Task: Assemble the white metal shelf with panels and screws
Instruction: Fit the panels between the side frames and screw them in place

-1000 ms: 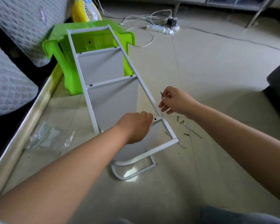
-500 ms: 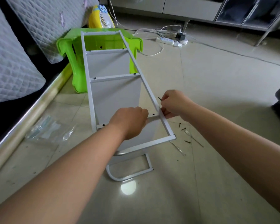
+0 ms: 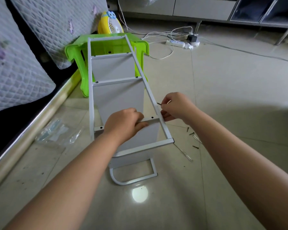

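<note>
- left hand [image 3: 123,123] grips the third panel [image 3: 148,130] inside the shelf [image 3: 140,72], tilted on the floor.
- right hand [image 3: 176,106] pinches a screw [image 3: 159,103] beside the rail.
- if the panel slips, holes misalign; the screw may drop.

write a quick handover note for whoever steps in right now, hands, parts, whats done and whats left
Left hand grips the nearest panel at its top edge, holding it in the white frame.
Right hand pinches a screw at the right rail.
The frame's far end lies on the green stool. Spare screws lie on the floor, right.
Done: two far panels sit in place.
Left: screw in the near panel; its holes look empty.
</note>
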The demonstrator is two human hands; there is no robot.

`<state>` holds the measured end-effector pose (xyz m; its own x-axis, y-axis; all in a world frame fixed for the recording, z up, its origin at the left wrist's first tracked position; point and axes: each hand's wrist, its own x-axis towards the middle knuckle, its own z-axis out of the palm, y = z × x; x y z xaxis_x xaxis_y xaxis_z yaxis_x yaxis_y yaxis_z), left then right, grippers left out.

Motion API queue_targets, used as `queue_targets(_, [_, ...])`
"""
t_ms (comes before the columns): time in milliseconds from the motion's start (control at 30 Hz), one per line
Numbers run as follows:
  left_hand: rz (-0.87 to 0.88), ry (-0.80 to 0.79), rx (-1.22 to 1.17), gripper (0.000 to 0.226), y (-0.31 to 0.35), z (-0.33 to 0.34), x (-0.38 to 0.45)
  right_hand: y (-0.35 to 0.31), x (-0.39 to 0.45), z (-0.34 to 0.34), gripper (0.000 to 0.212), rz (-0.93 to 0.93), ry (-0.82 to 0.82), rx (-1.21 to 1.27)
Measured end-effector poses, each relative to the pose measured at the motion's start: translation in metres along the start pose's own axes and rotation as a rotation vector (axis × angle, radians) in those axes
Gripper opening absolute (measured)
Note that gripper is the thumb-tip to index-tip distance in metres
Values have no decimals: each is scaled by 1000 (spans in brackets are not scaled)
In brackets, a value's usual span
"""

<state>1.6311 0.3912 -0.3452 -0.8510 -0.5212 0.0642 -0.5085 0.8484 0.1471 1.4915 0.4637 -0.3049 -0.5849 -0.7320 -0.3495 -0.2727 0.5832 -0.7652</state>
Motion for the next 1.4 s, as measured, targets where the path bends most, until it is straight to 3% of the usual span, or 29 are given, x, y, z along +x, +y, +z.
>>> queue_targets(167, [123, 108, -33, 32, -4, 1, -14, 0, -6, 2, 28, -14, 5, -38])
queue_targets(400, [2, 10, 22, 29, -10, -5, -22, 3, -8, 2, 28, -41, -11, -43])
queue_targets(600, [42, -7, 173, 31, -8, -1, -23, 2, -15, 4, 23, -163, -4, -234])
queue_targets(1000, [69, -90, 208, 29, -13, 0, -19, 10, -20, 3, 21, -238, 24, -299])
queue_targets(1167, [174, 41, 139, 36, -13, -2, -22, 8, -23, -2, 23, -395, 40, -571])
queue_targets(1300, [53, -173, 195, 38, -10, -4, -23, 2, -30, -4, 27, -556, -6, -789])
queue_targets(1400, [47, -181, 238, 37, -12, -1, -23, -1, -34, 0, 27, -602, -34, -899])
